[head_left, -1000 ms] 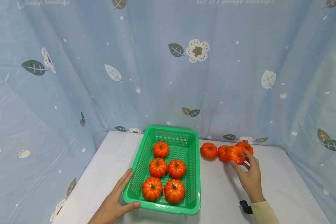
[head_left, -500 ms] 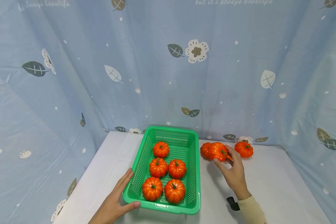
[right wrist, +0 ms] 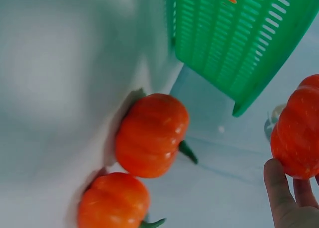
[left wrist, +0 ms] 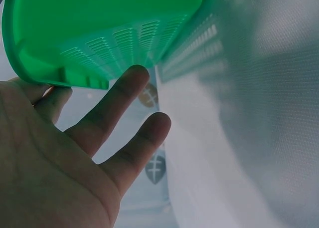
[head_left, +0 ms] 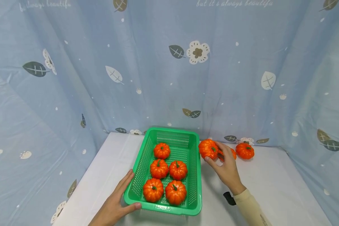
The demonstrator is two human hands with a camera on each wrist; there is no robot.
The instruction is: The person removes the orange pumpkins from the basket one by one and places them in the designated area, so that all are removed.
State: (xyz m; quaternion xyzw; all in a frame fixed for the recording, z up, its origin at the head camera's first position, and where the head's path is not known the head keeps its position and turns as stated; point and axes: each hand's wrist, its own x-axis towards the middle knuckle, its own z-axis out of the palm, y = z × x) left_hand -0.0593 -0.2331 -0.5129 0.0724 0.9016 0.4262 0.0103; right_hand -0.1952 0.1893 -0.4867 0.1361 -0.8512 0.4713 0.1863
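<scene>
Left hand (head_left: 114, 202): spread against green basket (head_left: 199, 194), five pumpkins (head_left: 176, 193) inside. Right hand (head_left: 228, 169): pinching one orange pumpkin (head_left: 207, 148) above the surface (head_left: 282, 188).

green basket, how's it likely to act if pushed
The green basket would probably slide, not tip, given its broad floor. Its slotted walls may flex slightly. The five pumpkins inside have free space, so might shift.

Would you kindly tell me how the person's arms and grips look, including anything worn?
On the right there is a cream sleeve with a dark marking, and a small black piece shows beside it. The right grip and left grip are gloveless; no sleeve shows on the left.
</scene>
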